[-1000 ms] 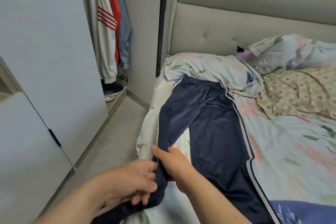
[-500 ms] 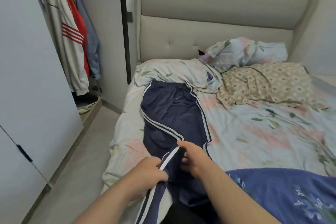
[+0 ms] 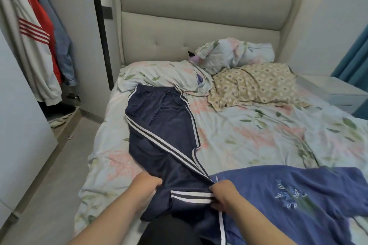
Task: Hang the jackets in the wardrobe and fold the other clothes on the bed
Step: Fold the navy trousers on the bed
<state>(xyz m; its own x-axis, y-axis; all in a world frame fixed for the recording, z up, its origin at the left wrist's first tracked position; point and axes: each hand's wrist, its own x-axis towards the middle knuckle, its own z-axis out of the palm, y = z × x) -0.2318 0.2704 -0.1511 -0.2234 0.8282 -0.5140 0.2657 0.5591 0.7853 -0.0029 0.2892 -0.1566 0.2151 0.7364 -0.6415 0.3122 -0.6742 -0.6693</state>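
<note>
Navy track pants (image 3: 159, 125) with white side stripes lie lengthwise on the left half of the bed (image 3: 258, 135), one leg laid over the other. My left hand (image 3: 146, 187) grips the fabric at the left side of the lower legs. On the right side my right hand (image 3: 224, 195) pinches the striped edge. A blue embroidered garment (image 3: 288, 195) is spread flat on the bed just right of my right hand. White, red and blue jackets (image 3: 33, 32) hang in the wardrobe at the far left.
Two floral pillows (image 3: 235, 54) and a beige patterned cloth (image 3: 254, 85) lie at the head of the bed. A white wardrobe door (image 3: 22, 125) stands at the left, with a narrow strip of grey floor (image 3: 55, 175) beside the bed. A white nightstand (image 3: 334, 91) is at the right.
The left leg was lifted and folded across onto the right one, so the stripes now cross diagonally. Both hands moved lower and further apart along the lower legs. The camera swung right.
</note>
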